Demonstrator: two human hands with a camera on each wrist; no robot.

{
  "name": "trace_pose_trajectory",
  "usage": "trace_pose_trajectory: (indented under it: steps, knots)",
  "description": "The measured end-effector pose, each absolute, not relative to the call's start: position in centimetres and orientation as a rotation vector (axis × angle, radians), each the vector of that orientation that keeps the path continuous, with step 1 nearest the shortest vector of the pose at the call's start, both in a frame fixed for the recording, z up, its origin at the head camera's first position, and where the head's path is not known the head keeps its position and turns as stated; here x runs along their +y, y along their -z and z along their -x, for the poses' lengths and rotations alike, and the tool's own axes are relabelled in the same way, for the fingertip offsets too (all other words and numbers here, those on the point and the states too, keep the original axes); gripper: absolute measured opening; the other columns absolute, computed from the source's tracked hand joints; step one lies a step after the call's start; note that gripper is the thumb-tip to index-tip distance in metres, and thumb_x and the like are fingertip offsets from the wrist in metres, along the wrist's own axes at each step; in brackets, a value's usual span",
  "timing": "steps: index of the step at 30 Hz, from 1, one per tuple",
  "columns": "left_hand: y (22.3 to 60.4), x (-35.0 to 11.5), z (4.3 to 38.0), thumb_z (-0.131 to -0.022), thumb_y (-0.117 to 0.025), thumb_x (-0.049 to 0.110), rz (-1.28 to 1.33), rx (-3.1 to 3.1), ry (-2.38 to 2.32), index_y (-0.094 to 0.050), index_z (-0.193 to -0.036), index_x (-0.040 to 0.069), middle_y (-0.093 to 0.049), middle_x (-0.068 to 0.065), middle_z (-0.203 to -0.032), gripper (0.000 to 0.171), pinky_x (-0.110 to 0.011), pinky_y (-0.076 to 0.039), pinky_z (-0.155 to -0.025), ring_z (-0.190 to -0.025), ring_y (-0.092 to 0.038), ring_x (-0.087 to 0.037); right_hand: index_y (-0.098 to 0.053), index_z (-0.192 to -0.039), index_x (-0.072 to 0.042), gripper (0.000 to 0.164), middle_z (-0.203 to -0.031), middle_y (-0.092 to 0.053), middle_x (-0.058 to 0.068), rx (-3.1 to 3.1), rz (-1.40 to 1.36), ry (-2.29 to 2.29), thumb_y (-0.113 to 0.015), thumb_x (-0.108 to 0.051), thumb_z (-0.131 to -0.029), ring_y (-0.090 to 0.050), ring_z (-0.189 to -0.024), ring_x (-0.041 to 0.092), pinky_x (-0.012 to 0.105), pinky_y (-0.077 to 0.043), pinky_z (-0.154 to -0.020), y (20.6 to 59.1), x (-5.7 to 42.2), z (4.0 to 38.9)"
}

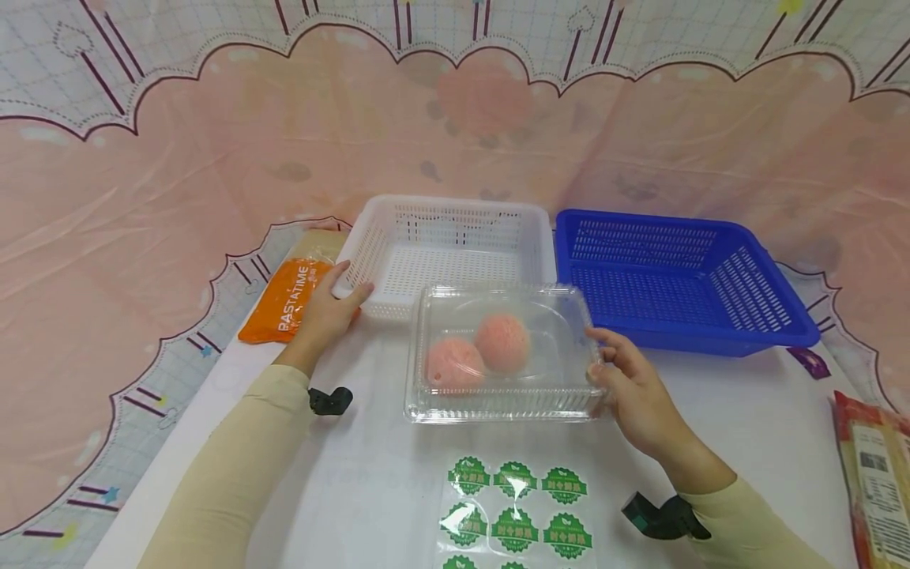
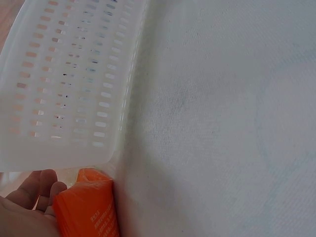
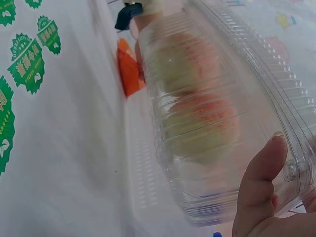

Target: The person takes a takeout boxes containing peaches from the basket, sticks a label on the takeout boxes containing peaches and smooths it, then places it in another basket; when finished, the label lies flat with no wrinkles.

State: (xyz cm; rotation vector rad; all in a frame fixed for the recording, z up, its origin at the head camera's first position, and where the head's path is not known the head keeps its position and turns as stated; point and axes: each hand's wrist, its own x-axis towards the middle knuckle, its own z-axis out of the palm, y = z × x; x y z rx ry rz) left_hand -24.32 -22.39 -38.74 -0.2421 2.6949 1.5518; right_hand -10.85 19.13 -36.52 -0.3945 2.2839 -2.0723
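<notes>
My right hand (image 1: 643, 399) grips the right edge of a clear plastic clamshell box (image 1: 554, 348), its thumb (image 3: 264, 173) lying along the box's wall in the right wrist view. Two round pink-and-green fruits, looking like peaches (image 1: 502, 344), sit inside toward the left. The box is held tilted, overlapping the front rim of a white plastic basket (image 1: 455, 209) in the head view. At that basket's front left corner is my left hand (image 1: 323, 312), thumb and fingers spread around the corner. Beside it lies an orange PASTATIME bag (image 1: 284, 304); the left wrist view shows loosely bent fingertips (image 2: 48, 177) just below the basket.
A blue basket (image 1: 711, 332) stands to the right of the white one. A sheet of green round stickers (image 1: 515, 529) lies at the table's front. At the right edge are a red-and-yellow packet (image 1: 874, 474) and a small purple item (image 1: 809, 362). A patterned pink cloth (image 1: 483, 142) hangs behind.
</notes>
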Motion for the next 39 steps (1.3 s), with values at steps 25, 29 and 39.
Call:
trace_pose_trajectory:
  steps: [25,29,39]
  knots:
    - [38.8,-22.5,24.5,-0.097,-0.061,0.05,0.221,2.694,-1.578,-0.019,-0.162,0.022,-0.025,-0.016,-0.162,0.082,-0.056,-0.029,-0.114,-0.138,-0.032,-0.039,-0.04,-0.142,0.003,0.042,-0.11,-0.04,0.022,2.324,0.329,2.007,-0.044,0.003,-0.101,-0.056,-0.084,0.019,0.035,-0.058,-0.058,38.0,19.1,10.3]
    - [38.9,-22.6,24.6,-0.096,-0.06,0.055,0.224,2.692,-1.572,-0.018,-0.162,0.023,-0.024,-0.015,-0.162,0.085,-0.057,-0.028,-0.114,-0.139,-0.031,-0.039,-0.04,-0.143,0.003,0.043,-0.112,-0.041,0.023,2.334,0.329,1.996,-0.045,0.002,-0.101,-0.056,-0.084,0.019,0.034,-0.057,-0.058,38.0,19.1,10.3]
    - [39.0,-22.6,24.6,-0.093,-0.061,0.059,0.225,2.693,-1.568,-0.019,-0.162,0.022,-0.026,-0.016,-0.161,0.089,-0.055,-0.029,-0.114,-0.137,-0.034,-0.038,-0.039,-0.144,0.004,0.043,-0.113,-0.041,0.025,2.312,0.34,1.979,-0.045,0.002,-0.101,-0.056,-0.083,0.019,0.031,-0.055,-0.056,38.1,19.0,9.8]
